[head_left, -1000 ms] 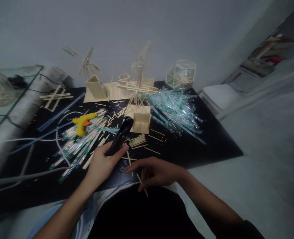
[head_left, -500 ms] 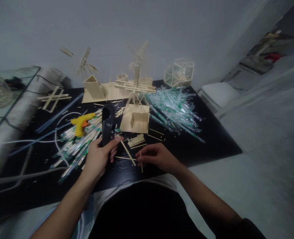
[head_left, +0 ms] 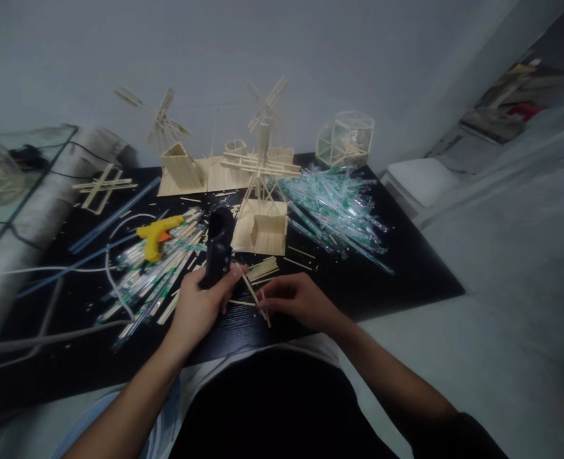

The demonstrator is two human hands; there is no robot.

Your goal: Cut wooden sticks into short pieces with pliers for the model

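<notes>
My left hand (head_left: 200, 303) is closed round a black tool (head_left: 218, 245) with a rounded opening at its top; its exact kind cannot be made out. Between the same hand's thumb and fingers is a thin wooden stick (head_left: 252, 288), slanting down to the right. A shorter wooden stick (head_left: 263, 306) is pinched in my right hand (head_left: 301, 296), against or very near the lower end of the long one. Behind the hands stands a stick-built windmill model (head_left: 269, 233) on a flat base. Loose cut sticks (head_left: 262, 268) lie just in front of it.
A yellow glue gun (head_left: 157, 237) rests on wrapped chopsticks (head_left: 152, 290) at left, near a white cable (head_left: 107, 274). Clear, green-marked wrappers (head_left: 334, 204) are heaped at right. More stick models (head_left: 181, 169) line the back of the black table (head_left: 406, 274). A white stool (head_left: 422, 180) stands beyond.
My left hand has moved right with the black tool and long stick. My right hand has shifted slightly left, bringing the short stick to the long one's lower end.
</notes>
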